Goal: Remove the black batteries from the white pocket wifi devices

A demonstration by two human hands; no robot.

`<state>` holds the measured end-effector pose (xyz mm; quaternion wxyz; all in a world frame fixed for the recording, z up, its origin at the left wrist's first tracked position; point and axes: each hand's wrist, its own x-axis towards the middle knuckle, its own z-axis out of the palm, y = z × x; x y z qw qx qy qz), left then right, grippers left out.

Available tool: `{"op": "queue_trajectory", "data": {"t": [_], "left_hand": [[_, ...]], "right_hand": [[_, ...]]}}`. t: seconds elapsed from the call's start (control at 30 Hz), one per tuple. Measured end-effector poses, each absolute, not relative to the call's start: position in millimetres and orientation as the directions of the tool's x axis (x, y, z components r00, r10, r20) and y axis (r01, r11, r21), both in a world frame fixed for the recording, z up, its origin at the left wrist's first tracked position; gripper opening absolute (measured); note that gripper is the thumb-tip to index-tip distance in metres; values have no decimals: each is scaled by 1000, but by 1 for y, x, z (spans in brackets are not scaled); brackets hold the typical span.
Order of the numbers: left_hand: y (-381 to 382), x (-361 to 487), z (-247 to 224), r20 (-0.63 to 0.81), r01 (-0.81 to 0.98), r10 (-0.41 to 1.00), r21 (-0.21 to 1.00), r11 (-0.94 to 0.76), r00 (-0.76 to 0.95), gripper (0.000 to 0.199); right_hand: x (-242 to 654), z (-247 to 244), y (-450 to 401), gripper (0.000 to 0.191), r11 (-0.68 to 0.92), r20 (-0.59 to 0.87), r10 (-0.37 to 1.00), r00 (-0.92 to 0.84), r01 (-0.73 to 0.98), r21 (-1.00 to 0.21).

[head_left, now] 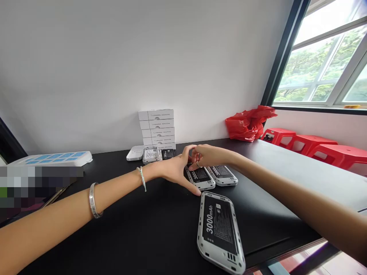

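Observation:
White-framed devices with black 3000mAh batteries lie on the black table [137, 229]. The largest device [220, 229] is nearest me. Behind it, my left hand [179, 166] spreads over a middle device [200, 177], thumb pointing down near the front device's top corner. My right hand [202, 156], with a ring, bends over the far edge of that middle device, its fingertips close to my left fingers. Whether it pinches anything is hidden. Another device [223, 175] lies just right, partly under my right wrist.
White boxes [157, 130] are stacked by the wall. Before them sit white covers [135, 153] and more devices [151, 154]. A white tray with blue sections [57, 157] is at left, a red plastic bag [248, 124] at back right. Red stools [312, 143] stand beyond the table.

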<state>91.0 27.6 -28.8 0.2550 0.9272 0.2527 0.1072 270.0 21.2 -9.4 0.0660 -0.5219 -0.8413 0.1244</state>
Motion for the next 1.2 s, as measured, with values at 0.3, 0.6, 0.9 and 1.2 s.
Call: {"op": "queue_trajectory", "data": {"t": [0.3,0.6,0.9,1.2], "left_hand": [[26,99,-40,219,462,564,381,-801,796,122],[45,48,-7,361,519,567,229,-824,741,117],[84,-30,-11,191,640,753,421,-642,630,110],[44,20,-5,280,596,671,310,-740,687,79]], "right_hand": [[271,-10,31,29,446,-39,871,-489,823,-352],[271,11,44,47,312,97,897,-432,462,-830],[231,-14,110,33,138,-128,918,-375,607,-783],[259,-3,75,31,263,85,964,-252,863,-431]]}}
